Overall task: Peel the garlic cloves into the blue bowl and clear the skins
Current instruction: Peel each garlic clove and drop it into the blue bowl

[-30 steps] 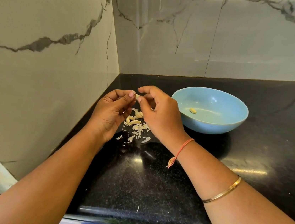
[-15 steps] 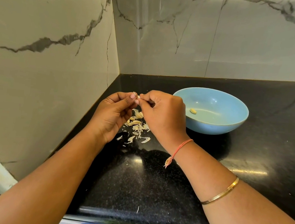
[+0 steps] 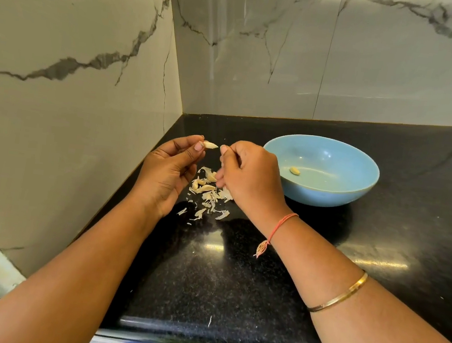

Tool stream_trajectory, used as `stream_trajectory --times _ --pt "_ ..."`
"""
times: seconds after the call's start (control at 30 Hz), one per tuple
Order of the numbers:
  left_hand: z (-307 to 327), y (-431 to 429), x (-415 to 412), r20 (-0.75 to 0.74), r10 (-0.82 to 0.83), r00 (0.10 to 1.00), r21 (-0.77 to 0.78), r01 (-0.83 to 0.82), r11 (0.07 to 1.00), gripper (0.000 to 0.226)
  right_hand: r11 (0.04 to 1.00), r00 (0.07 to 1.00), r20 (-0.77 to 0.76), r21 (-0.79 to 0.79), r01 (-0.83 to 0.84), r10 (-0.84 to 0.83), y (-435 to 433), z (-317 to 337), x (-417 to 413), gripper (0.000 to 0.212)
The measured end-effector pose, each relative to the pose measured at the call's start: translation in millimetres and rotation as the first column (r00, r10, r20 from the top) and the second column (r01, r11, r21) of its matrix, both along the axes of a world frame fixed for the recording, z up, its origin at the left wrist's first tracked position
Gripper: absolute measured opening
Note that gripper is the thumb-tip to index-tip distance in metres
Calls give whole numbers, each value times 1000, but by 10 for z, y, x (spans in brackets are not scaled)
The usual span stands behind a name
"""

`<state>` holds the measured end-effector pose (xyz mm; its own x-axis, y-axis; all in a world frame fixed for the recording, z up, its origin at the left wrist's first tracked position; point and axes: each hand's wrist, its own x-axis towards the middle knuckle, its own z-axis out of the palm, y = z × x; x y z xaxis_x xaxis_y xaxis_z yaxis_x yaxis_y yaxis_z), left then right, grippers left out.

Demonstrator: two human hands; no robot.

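Observation:
My left hand [image 3: 167, 172] pinches a pale garlic clove [image 3: 210, 145] between thumb and fingertips, its tip pointing right. My right hand [image 3: 249, 177] is a small gap to the right of it, fingers curled and thumb pressed to the forefinger; I see nothing in the pinch. Under both hands a pile of garlic skins and cloves [image 3: 208, 192] lies on the black counter [image 3: 235, 272]. The blue bowl [image 3: 330, 195] stands just right of my right hand with one peeled clove [image 3: 294, 170] inside.
Marble walls meet in a corner behind the hands, the left wall close to my left hand. A stray skin sliver [image 3: 210, 321] lies near the counter's front edge. Black counter stretches away to the right of the bowl.
My hands were joined on the clove; now they have drawn apart. The clove stays in my left hand and my right hand has pulled back to the right.

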<state>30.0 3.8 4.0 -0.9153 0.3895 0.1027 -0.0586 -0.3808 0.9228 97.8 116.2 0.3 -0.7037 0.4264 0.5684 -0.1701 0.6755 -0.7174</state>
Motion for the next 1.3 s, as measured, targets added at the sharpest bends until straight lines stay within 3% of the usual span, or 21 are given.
stream_trajectory --times 0.07,0.27,0.63,0.83,1.0,1.13,1.3 --pt "-4 0 4 -4 -1 1000 -7 1 1000 16 999 999 -14 -7 -33 33 -16 6 11 16" --pt "-5 4 10 -27 -43 999 -36 42 998 14 990 995 -72 -117 -76 67 -23 7 0 16" --pt "-12 -1 -3 -10 -120 993 28 120 992 16 988 987 -62 -45 -148 145 2 4 -6 6" --pt "-12 -3 -12 -9 -101 995 36 101 994 17 994 989 -115 63 -89 95 7 -4 -18 21" --pt "-20 15 19 -33 -102 994 -2 102 995 14 973 972 -234 228 23 32 21 -8 -20 2" --pt "-19 25 26 -21 -112 994 -8 112 994 12 939 963 -266 316 134 -47 20 -10 -23 12" --pt "-8 24 32 16 -118 993 22 117 993 17 971 969 -246 224 83 -26 11 -2 -31 9"
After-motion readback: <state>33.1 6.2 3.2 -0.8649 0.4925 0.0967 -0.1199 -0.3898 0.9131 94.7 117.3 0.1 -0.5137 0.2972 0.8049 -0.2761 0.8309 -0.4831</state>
